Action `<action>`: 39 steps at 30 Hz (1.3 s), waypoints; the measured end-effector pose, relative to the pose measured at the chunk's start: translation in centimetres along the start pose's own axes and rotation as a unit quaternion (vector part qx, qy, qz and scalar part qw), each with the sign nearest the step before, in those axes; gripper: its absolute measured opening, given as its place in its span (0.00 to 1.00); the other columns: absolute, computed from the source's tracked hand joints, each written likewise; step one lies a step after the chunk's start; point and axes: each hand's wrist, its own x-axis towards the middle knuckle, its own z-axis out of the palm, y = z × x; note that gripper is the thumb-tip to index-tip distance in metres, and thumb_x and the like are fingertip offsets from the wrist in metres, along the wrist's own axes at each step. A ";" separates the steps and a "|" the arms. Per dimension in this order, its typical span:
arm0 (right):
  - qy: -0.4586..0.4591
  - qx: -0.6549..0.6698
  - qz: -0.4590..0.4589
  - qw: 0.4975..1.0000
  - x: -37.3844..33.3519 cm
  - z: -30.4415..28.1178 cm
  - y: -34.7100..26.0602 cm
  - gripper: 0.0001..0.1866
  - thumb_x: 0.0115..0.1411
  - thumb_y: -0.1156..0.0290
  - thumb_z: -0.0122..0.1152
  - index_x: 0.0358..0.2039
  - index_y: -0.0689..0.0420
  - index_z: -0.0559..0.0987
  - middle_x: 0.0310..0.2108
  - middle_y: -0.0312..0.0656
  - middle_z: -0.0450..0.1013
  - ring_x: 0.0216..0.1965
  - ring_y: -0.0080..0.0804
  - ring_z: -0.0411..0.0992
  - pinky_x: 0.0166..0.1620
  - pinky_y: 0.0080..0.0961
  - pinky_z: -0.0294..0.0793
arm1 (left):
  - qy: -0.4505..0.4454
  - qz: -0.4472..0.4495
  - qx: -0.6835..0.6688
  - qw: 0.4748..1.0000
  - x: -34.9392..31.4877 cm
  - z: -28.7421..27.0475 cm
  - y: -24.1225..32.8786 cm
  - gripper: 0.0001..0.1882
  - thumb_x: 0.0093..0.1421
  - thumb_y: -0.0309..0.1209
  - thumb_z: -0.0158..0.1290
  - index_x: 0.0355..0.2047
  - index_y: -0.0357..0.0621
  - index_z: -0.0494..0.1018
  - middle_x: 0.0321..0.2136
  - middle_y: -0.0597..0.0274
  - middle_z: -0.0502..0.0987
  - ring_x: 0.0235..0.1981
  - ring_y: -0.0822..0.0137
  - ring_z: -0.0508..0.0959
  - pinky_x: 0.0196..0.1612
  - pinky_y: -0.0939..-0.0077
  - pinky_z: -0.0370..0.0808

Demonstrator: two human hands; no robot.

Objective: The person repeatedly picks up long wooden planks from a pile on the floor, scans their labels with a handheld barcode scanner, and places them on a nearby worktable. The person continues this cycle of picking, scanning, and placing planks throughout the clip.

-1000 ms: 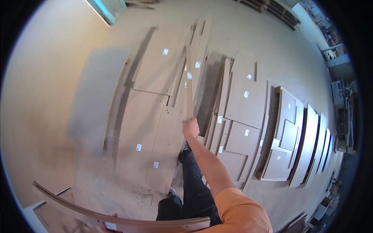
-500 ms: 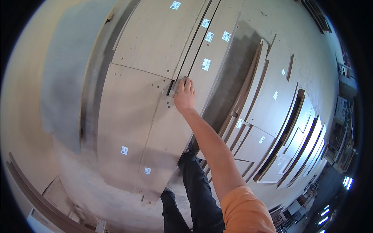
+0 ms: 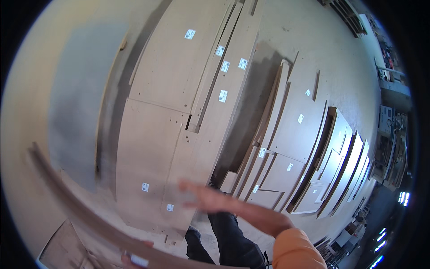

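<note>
A long brown board strip crosses the lower left, tilted from the left side down to the bottom edge. My left hand is closed around this strip near the bottom, mostly hidden behind it; a white label shows beside the fingers. My right hand is smeared by motion above the near part of a stack of light wood panels. Its fingers look stretched out and apart, with nothing seen in them. A narrow slot with a dark end lies between the panels, farther off.
A grey-topped board lies left of the stack. More labelled panel stacks stand on the floor to the right. My dark-trousered legs are close against the stack's near right corner. Slatted wood lies at the far right.
My right hand has left the slot, where it pressed on a small piece, and come back toward me. The long strip has swung up and rightward, and my left hand has come into sight on it.
</note>
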 end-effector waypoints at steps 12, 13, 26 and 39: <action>0.310 -0.215 0.064 0.924 -24.9 13.8 -8.4 0.38 0.59 0.64 0.67 0.67 0.57 0.61 0.37 0.55 0.77 0.41 0.55 0.78 0.44 0.48 0.78 | -0.106 -0.058 -0.141 0.983 10.8 13.1 -4.9 0.51 0.57 0.80 0.29 0.57 0.48 0.69 0.38 0.53 0.81 0.40 0.58 0.82 0.43 0.63 0.80; 0.286 -0.175 0.100 0.937 -25.4 13.8 -8.9 0.37 0.59 0.64 0.67 0.66 0.57 0.62 0.36 0.54 0.77 0.39 0.54 0.78 0.42 0.47 0.78 | -0.173 -0.075 -0.174 0.967 11.3 13.2 -4.9 0.50 0.58 0.79 0.30 0.56 0.48 0.69 0.41 0.56 0.80 0.42 0.58 0.81 0.44 0.63 0.79; 0.216 0.013 0.316 0.924 -32.4 19.0 -9.6 0.36 0.59 0.61 0.67 0.63 0.58 0.62 0.37 0.53 0.77 0.37 0.50 0.78 0.41 0.44 0.78 | -0.073 -0.132 -0.063 0.987 6.3 5.3 -7.4 0.26 0.68 0.55 0.45 0.48 0.44 0.70 0.31 0.53 0.79 0.32 0.62 0.79 0.34 0.67 0.78; 0.302 0.017 0.295 0.907 -23.7 22.6 -4.6 0.32 0.55 0.59 0.68 0.48 0.70 0.67 0.33 0.66 0.77 0.38 0.61 0.79 0.42 0.45 0.78 | -0.058 -0.050 -0.086 0.993 -0.1 -7.0 -6.6 0.22 0.71 0.52 0.43 0.45 0.46 0.72 0.34 0.60 0.78 0.35 0.65 0.78 0.39 0.68 0.76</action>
